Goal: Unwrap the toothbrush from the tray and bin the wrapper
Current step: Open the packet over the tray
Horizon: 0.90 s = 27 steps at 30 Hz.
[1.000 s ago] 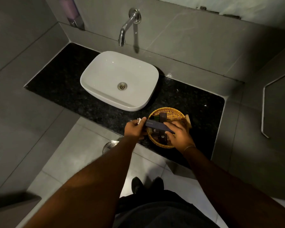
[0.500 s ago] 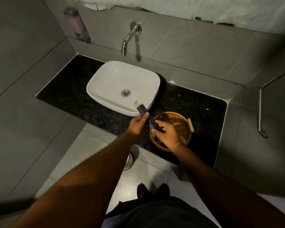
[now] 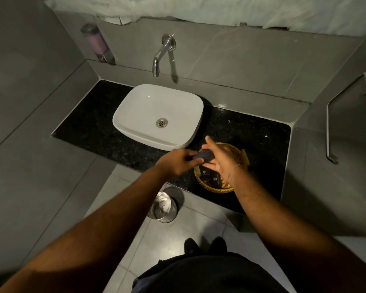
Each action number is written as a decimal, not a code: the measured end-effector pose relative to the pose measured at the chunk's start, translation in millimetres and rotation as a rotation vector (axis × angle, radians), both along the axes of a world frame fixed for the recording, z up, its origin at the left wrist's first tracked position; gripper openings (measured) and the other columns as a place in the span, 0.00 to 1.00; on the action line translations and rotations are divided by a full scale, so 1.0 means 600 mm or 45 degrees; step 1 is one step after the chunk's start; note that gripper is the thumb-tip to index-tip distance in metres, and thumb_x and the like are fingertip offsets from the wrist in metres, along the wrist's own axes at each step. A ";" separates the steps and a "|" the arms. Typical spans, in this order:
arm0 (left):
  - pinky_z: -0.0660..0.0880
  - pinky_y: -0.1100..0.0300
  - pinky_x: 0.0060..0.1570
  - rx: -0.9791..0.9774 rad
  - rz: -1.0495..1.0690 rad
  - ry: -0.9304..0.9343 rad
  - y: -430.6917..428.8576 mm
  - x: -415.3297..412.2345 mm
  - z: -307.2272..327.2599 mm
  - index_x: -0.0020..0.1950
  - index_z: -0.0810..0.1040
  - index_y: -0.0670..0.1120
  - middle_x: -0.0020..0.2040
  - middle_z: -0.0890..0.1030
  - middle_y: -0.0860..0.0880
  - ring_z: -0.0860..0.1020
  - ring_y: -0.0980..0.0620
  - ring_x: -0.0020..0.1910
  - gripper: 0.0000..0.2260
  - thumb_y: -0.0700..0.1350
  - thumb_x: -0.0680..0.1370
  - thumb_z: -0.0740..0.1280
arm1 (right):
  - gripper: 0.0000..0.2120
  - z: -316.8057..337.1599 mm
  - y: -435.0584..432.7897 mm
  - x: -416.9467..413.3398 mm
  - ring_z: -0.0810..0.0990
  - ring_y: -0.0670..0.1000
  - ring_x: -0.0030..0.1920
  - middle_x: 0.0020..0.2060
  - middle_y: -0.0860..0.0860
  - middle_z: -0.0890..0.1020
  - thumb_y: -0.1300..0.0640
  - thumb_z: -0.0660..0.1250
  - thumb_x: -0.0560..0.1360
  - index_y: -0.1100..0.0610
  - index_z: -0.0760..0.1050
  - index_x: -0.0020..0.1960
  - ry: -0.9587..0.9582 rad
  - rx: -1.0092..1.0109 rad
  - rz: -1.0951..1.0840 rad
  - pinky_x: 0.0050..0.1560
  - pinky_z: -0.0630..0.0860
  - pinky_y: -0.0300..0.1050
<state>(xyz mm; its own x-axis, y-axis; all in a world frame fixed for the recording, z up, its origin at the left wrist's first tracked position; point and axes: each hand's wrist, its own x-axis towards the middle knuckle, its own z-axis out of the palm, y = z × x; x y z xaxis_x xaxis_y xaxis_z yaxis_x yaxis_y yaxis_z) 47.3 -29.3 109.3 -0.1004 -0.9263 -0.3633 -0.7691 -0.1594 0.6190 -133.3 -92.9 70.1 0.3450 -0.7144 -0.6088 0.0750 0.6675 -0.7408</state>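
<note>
A dark blue toothbrush packet (image 3: 204, 155) is held between both hands above the left rim of the round wicker tray (image 3: 217, 189). My left hand (image 3: 176, 162) grips its left end. My right hand (image 3: 221, 160) holds the right end with fingers partly spread. Whether the packet is torn I cannot tell. The tray sits on the black stone counter (image 3: 93, 127) and holds small dark sachets (image 3: 209, 176). A round metal bin (image 3: 163, 207) stands on the floor below the counter's front edge, under my left forearm.
A white basin (image 3: 156, 115) sits on the counter left of the tray, under a chrome wall tap (image 3: 162, 53). A soap dispenser (image 3: 97, 44) hangs at the left wall corner. A metal rail (image 3: 330, 123) runs on the right wall. My shoes (image 3: 205, 245) stand on grey floor tiles.
The packet went from lying across the tray, to tilted up toward the basin, to lying flat between both hands. The view has tipped up; the bin now shows more fully.
</note>
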 end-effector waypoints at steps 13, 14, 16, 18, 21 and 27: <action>0.81 0.51 0.55 0.052 -0.676 -1.303 -0.006 -0.111 0.100 0.62 0.83 0.47 0.56 0.86 0.48 0.86 0.44 0.58 0.12 0.53 0.84 0.68 | 0.21 -0.078 0.071 -0.002 0.86 0.58 0.52 0.58 0.61 0.84 0.52 0.74 0.76 0.59 0.78 0.66 -0.151 0.478 -0.126 0.40 0.85 0.48; 0.80 0.51 0.55 0.058 -0.674 -1.314 -0.005 -0.115 0.097 0.62 0.83 0.47 0.57 0.86 0.48 0.86 0.45 0.58 0.13 0.54 0.84 0.68 | 0.22 -0.081 0.074 -0.002 0.86 0.58 0.52 0.58 0.61 0.85 0.51 0.75 0.75 0.59 0.78 0.66 -0.142 0.492 -0.115 0.42 0.85 0.49; 0.79 0.51 0.54 0.067 -0.657 -1.307 -0.004 -0.117 0.093 0.61 0.84 0.47 0.56 0.87 0.48 0.85 0.45 0.58 0.13 0.55 0.84 0.68 | 0.23 -0.086 0.078 -0.006 0.87 0.58 0.52 0.57 0.61 0.85 0.50 0.76 0.75 0.57 0.79 0.66 -0.146 0.512 -0.096 0.45 0.85 0.50; 0.77 0.52 0.51 0.076 -0.633 -1.282 -0.002 -0.115 0.094 0.61 0.83 0.47 0.55 0.86 0.49 0.85 0.45 0.57 0.14 0.55 0.84 0.69 | 0.21 -0.085 0.082 -0.015 0.85 0.56 0.51 0.56 0.59 0.85 0.50 0.75 0.76 0.57 0.79 0.65 -0.144 0.519 -0.107 0.42 0.86 0.47; 0.75 0.53 0.47 0.096 -0.594 -1.228 0.000 -0.109 0.101 0.62 0.84 0.49 0.49 0.84 0.51 0.85 0.47 0.53 0.15 0.58 0.82 0.71 | 0.17 -0.086 0.086 -0.035 0.83 0.52 0.49 0.54 0.56 0.84 0.49 0.74 0.77 0.57 0.81 0.61 -0.029 0.486 -0.086 0.35 0.83 0.42; 0.79 0.53 0.52 0.174 -0.491 -1.063 0.006 -0.091 0.104 0.65 0.83 0.52 0.48 0.82 0.52 0.84 0.49 0.51 0.19 0.62 0.80 0.72 | 0.14 -0.093 0.095 -0.066 0.73 0.46 0.36 0.42 0.51 0.80 0.44 0.67 0.80 0.55 0.80 0.51 0.232 0.422 0.184 0.30 0.68 0.34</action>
<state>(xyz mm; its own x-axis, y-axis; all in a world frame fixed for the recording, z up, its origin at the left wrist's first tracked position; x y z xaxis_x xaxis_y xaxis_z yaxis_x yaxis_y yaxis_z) -7.5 -26.0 172.0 -0.0493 -0.8270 -0.5600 -0.9718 0.1691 -0.1642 -172.9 -36.2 14.2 0.2929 -0.4212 -0.8584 -0.1495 0.8665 -0.4762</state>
